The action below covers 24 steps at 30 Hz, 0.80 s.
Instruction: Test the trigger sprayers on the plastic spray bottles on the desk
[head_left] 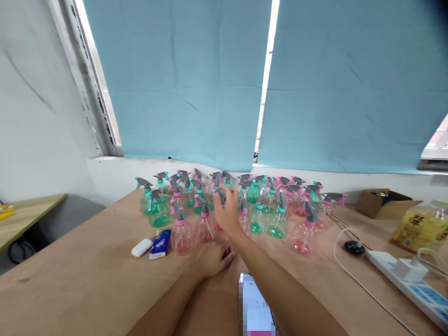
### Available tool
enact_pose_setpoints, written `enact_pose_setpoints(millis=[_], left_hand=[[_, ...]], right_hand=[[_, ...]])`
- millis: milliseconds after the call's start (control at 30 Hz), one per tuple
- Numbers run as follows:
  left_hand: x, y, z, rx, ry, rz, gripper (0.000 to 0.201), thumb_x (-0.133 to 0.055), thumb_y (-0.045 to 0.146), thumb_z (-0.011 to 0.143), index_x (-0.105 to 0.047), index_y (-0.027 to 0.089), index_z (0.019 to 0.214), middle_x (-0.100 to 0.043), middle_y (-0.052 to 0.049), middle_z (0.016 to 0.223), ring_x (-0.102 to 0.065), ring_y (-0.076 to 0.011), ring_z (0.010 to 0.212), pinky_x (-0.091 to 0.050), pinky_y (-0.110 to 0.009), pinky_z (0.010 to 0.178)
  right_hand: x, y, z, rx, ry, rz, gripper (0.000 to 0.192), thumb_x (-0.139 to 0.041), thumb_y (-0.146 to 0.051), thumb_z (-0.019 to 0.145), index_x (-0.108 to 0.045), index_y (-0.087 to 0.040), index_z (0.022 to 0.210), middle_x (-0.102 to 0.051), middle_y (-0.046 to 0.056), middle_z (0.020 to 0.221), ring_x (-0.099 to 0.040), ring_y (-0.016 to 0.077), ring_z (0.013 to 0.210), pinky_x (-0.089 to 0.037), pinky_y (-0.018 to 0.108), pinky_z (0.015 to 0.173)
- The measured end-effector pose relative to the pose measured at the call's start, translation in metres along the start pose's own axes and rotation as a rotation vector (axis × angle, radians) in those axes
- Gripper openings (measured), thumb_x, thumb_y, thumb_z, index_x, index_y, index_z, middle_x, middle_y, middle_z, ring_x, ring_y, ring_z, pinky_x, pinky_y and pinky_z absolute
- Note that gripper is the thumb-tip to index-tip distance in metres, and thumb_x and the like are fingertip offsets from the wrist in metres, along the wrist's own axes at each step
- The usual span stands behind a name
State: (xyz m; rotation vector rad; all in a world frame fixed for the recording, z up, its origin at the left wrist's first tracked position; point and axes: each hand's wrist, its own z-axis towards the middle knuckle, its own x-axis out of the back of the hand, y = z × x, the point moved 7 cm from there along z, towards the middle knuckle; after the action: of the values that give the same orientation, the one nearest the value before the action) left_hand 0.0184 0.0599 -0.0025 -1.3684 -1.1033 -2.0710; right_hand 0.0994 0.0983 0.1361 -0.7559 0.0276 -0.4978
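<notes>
Right hand reaches, fingers spread and gripping nothing, into roughly thirty spray bottles, pink and green, crowded at the far edge of the surface. Left hand lies flat and open just before them. One white case, one blue packet, one phone and one power strip lie around.

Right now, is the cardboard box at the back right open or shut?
Open. The cardboard box has its flaps spread outward, and dark contents show inside; what they are cannot be told.
</notes>
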Motion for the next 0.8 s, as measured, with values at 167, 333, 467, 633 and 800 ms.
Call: enact_pose_setpoints(millis=[167,333,467,633,800], left_hand=[[0.005,0.004,-0.002,0.005,0.023,0.089,0.033,-0.044,0.05,0.097,-0.064,0.024,0.094,-0.071,-0.005,0.093,-0.064,-0.0223,0.082,-0.043,-0.03,0.07],[0.012,0.008,-0.003,0.014,0.024,0.103,0.032,-0.044,0.05,0.097,-0.064,0.025,0.097,-0.071,-0.003,0.094,-0.065,-0.021,0.081,-0.04,-0.028,0.065],[0.013,0.006,-0.002,0.03,0.02,0.063,0.031,-0.046,0.049,0.097,-0.065,0.025,0.095,-0.071,-0.002,0.094,-0.064,-0.0207,0.081,-0.038,-0.028,0.065],[0.011,0.001,0.002,0.06,0.029,-0.042,0.03,-0.047,0.044,0.096,-0.065,0.022,0.088,-0.071,-0.002,0.087,-0.062,-0.0192,0.078,-0.037,-0.027,0.065],[0.009,-0.003,0.005,0.089,0.031,-0.106,0.03,-0.047,0.041,0.096,-0.067,0.02,0.089,-0.071,-0.002,0.085,-0.062,-0.0172,0.076,-0.037,-0.026,0.065]], right_hand=[[-0.015,0.027,0.029,-0.039,-0.191,-0.148,0.044,-0.054,-0.019,0.085,-0.055,-0.014,0.128,-0.059,0.016,0.121,-0.054,0.0291,0.117,-0.041,0.041,0.1],[-0.033,0.046,0.027,-0.13,-0.451,-0.391,0.034,-0.056,-0.012,0.083,-0.06,-0.015,0.117,-0.067,0.014,0.105,-0.063,0.0267,0.099,-0.045,0.035,0.087],[-0.026,0.037,0.028,-0.101,-0.443,-0.418,0.032,-0.051,-0.01,0.087,-0.062,-0.015,0.116,-0.067,0.014,0.108,-0.064,0.0257,0.101,-0.045,0.034,0.089],[0.017,-0.004,0.049,0.115,-0.161,-0.22,0.037,-0.048,-0.012,0.088,-0.062,-0.014,0.122,-0.067,0.015,0.117,-0.061,0.0264,0.109,-0.045,0.039,0.097],[0.084,-0.052,0.051,0.362,0.158,-0.011,0.035,-0.051,-0.024,0.094,-0.058,-0.023,0.129,-0.067,0.01,0.117,-0.062,0.0225,0.105,-0.049,0.04,0.095]])
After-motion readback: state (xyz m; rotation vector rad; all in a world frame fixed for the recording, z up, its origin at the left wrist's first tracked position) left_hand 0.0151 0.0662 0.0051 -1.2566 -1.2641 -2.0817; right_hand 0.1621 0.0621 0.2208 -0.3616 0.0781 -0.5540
